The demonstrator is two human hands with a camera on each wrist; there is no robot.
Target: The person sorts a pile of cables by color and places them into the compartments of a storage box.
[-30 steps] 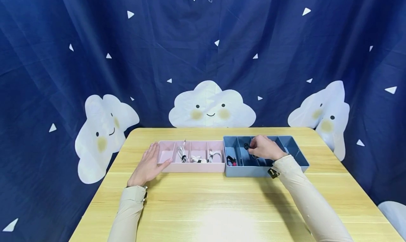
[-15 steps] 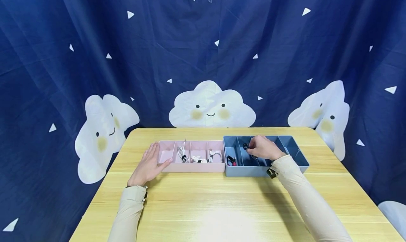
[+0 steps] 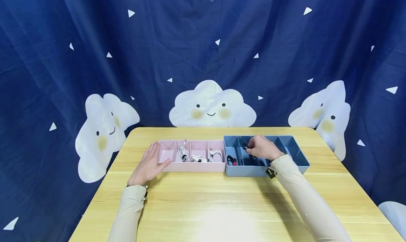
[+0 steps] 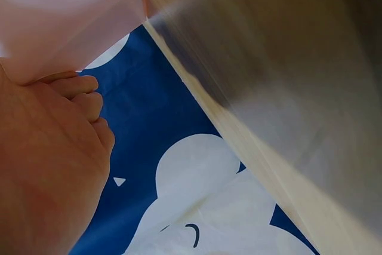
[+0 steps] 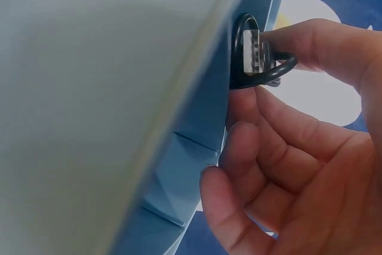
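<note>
My right hand [image 3: 264, 148] pinches a coiled black USB cable [image 5: 262, 76] between thumb and fingers, over the second compartment from the left of the blue divided box [image 3: 247, 171]. The cable's metal plug shows in the right wrist view. In the leftmost blue compartment lies a black and red cable [image 3: 232, 160]. My left hand [image 3: 146, 167] rests against the left end of the pink divided box [image 3: 196, 167], its fingers straight and thumb along the front. Inside the pink box are a white cable with a black tie [image 3: 183, 154], a small white cable [image 3: 198, 159] and another white cable [image 3: 216, 156].
Both boxes stand side by side on a wooden table [image 3: 190, 206], near its back edge. Behind the table hangs a dark blue curtain [image 3: 203, 59] with white clouds and triangles.
My right hand has shifted very slightly to the left with the black cable. The left hand stays in place on the pink box.
</note>
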